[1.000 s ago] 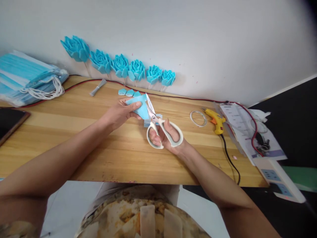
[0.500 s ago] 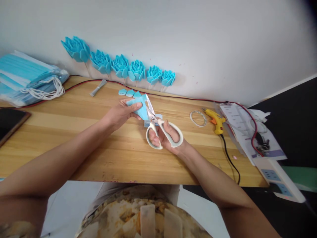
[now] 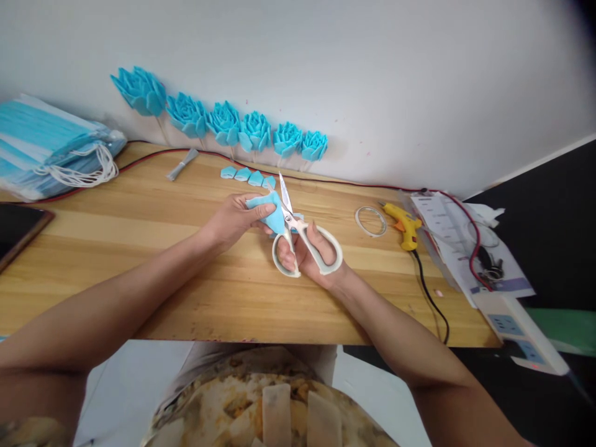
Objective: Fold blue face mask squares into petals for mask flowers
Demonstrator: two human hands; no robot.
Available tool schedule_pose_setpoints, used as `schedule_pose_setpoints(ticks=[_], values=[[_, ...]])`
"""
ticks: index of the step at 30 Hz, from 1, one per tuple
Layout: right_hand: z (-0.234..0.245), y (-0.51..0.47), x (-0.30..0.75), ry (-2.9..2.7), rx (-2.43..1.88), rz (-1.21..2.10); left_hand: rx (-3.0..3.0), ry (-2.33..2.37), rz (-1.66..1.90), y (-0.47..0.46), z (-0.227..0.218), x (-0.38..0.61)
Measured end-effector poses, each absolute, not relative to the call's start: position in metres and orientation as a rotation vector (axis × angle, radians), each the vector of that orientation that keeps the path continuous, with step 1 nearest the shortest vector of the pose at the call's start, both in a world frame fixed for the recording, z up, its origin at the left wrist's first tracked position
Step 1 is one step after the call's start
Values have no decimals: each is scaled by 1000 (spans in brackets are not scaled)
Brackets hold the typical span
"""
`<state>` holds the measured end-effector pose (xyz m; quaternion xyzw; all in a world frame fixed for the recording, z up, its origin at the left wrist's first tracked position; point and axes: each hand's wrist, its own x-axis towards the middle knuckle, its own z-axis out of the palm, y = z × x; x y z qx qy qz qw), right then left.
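Between the thumb and fingers of my left hand (image 3: 239, 217) is a piece of light-blue fabric (image 3: 274, 214). My right hand (image 3: 314, 251) is in the handle loops of white-handled scissors (image 3: 289, 220), whose blades stand apart at the fabric's right edge. One blade points up and away; the other is partly behind the fabric. Under the scissors some more blue pieces (image 3: 298, 217) lie on the wooden table, mostly hidden. Just beyond my hands several small cut blue petals (image 3: 242, 174) lie in a row.
Several blue fabric flowers (image 3: 224, 123) on stems lean along the wall. To the left are a stack of blue face masks (image 3: 51, 146), a bundle of thin strips (image 3: 182, 164) and a phone (image 3: 21, 233). A tape roll (image 3: 370, 221), yellow glue gun (image 3: 404, 223) and power strip (image 3: 524, 335) sit right.
The fabric in my left hand has turned and its outline at the blades looks more rounded. The scissors have shifted slightly, and the petal row shows more fully now.
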<state>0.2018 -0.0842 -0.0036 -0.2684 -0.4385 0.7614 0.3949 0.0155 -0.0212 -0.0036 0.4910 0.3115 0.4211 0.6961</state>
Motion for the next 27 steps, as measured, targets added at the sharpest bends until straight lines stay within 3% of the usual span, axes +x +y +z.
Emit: schedule_pose_setpoints(ticks=[27], values=[[0, -84, 202, -1110, -669, 1818, 1141, 796, 1001, -11, -9, 9]])
